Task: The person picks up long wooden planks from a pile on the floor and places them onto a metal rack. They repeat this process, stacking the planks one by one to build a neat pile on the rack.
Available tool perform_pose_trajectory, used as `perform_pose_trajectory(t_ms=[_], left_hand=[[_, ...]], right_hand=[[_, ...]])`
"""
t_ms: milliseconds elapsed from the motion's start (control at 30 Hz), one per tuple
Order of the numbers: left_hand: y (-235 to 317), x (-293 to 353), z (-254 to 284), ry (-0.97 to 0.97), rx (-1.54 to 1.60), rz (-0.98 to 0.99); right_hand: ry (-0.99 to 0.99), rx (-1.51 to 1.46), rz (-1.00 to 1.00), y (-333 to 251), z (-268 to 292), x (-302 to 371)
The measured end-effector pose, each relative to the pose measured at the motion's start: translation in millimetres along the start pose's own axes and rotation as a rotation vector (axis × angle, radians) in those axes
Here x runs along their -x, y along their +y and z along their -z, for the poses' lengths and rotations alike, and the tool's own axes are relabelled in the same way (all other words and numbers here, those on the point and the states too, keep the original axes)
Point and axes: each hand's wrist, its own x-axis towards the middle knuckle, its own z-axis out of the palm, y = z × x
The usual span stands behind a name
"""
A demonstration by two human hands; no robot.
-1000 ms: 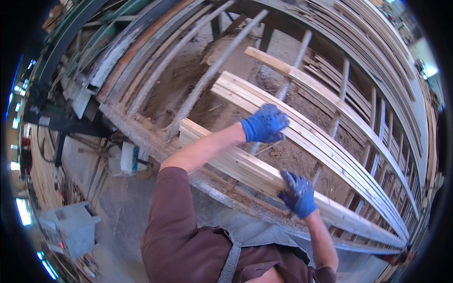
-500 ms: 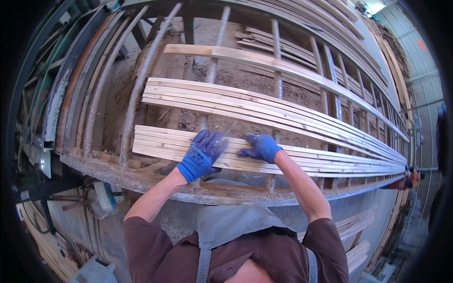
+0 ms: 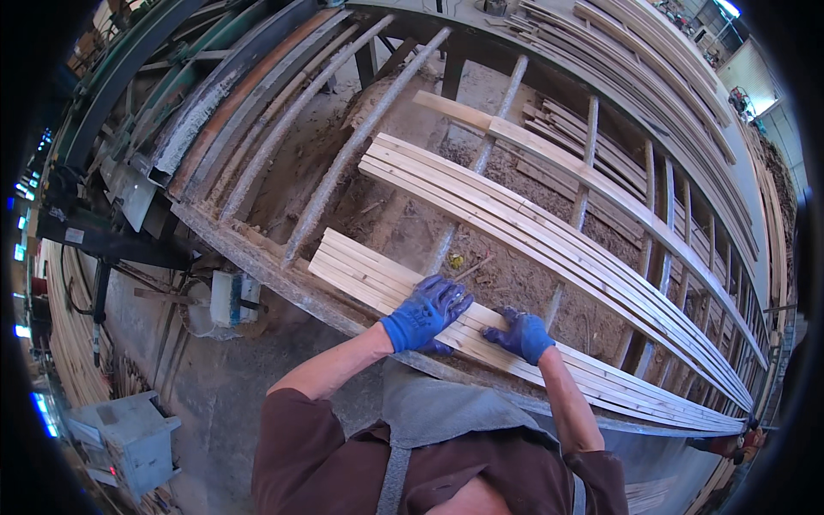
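A near bundle of long pale wooden strips (image 3: 365, 268) lies across the metal bars, close to my body. My left hand (image 3: 432, 311), in a blue glove, is wrapped over it, fingers across the top and part of the glove below its near edge. To the right, my gloved right hand (image 3: 519, 335) grips the same bundle, its fingers bent over the strips. Farther off lies a second bundle of wooden strips (image 3: 481, 190), apart from my hands. Beyond that rests a single board (image 3: 549, 156).
A metal rack (image 3: 369, 142) with crossbars carries the wood above sawdust and scraps. More boards (image 3: 627, 69) lie at the far side. At the bundle's right end, another person's red sleeve or glove (image 3: 736, 446) shows. A grey box (image 3: 133, 442) stands at lower left.
The view has turned, so the rack and wood now slant down to the right. The near bundle sits closer to my body and the rack's near edge, with both hands still on it.
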Motion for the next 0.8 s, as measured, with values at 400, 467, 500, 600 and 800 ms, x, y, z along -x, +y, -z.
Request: perform_pose_trajectory(t_ms=[400,467,500,600,800], left_hand=[[18.0,-57.6,6.4,0.190,0.438,-0.154],[19.5,-46.2,16.4,0.191,0.301,-0.129],[13.3,-27.3,3.0,0.277,0.244,-0.148],[17.3,0.3,4.2,-0.036,0.060,-0.011],[22.6,-7.9,12.6,-0.064,0.057,-0.096]], right_hand=[[0.084,-0.153,-0.148,23.2,0.4,44.4],[0.165,-0.182,0.027,16.3,1.2,34.4],[0.103,-0.169,0.035,11.7,-5.4,21.6],[0.110,-0.106,0.068,9.3,-8.1,20.6],[0.162,-0.149,0.076,15.5,-23.0,22.0]])
